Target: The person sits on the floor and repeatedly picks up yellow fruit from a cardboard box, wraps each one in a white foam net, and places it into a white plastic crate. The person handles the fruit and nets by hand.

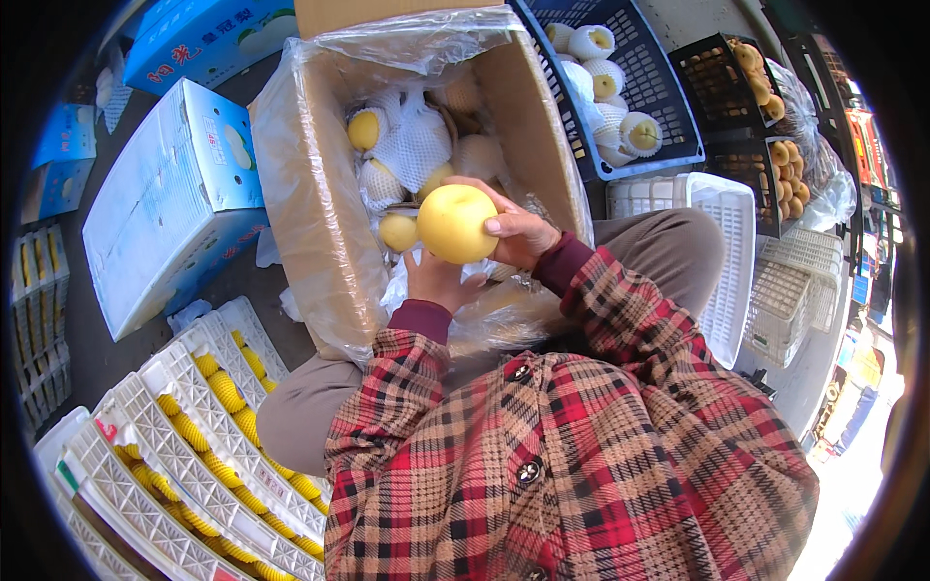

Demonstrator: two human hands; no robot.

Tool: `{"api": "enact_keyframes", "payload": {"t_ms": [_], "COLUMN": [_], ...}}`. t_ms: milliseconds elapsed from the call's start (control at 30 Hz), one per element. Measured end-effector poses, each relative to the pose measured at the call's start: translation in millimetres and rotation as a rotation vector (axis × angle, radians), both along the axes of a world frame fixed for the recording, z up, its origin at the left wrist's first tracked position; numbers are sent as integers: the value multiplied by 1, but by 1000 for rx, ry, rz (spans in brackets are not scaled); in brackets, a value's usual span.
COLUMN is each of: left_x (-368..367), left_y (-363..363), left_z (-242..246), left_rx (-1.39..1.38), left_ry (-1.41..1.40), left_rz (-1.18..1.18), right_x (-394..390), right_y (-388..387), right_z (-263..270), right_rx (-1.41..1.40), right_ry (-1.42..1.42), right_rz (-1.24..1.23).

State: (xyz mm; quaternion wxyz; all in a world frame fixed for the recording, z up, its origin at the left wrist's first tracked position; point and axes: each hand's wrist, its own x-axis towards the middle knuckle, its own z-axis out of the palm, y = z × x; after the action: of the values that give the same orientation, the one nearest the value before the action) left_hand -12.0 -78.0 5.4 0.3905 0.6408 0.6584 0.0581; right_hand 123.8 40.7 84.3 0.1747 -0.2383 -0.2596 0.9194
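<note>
My right hand (524,231) grips a round yellow pear (458,224), thumb on its near side and fingers behind it. Below the pear is my left hand (439,283), with thumb and a finger spread apart; the pear hides the rest, and I cannot tell whether the palm touches it. Both hands are over a deep cardboard box (527,109) lined with clear plastic film (330,218). Inside the box lie more pears, some in white foam net sleeves (413,141); one bare yellow pear (398,232) sits left of the held one.
A dark blue plastic crate (657,80) of foam-sleeved pears stands to the right, beside a white plastic crate (726,254). Black crates (716,83) hold brownish round fruit. Blue-and-white cartons (174,203) stand left. White crates (196,436) with yellow foam-sleeved contents are stacked at lower left.
</note>
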Motion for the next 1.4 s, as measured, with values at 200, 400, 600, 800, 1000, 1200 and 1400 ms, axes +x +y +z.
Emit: {"api": "enact_keyframes", "payload": {"t_ms": [200,400,600,800,1000,1200,1400], "left_x": [4,2,0,-6,-18,-9,-20], "left_y": [0,-5,-26,-37,-38,-33,-29], "left_z": [45,127,147,127,122,122,114], "left_rx": [397,435,284,-331,-227,332,31], "left_ry": [-1159,-1026,-1417,-1750,-1131,-1029,-1915], "left_rz": [949,514,860,892,875,802,1106], "right_x": [14,15,19,16,-2,-9,-40], "right_y": [-21,-44,-46,-61,-58,-53,24], "right_z": [27,54,76,72,68,63,-30], "right_rx": [-344,-262,491,871,211,249,1034], "right_ry": [79,-17,-699,-332,-268,-526,-783], "right_rz": [-98,4,213,38,-41,111,110]}}
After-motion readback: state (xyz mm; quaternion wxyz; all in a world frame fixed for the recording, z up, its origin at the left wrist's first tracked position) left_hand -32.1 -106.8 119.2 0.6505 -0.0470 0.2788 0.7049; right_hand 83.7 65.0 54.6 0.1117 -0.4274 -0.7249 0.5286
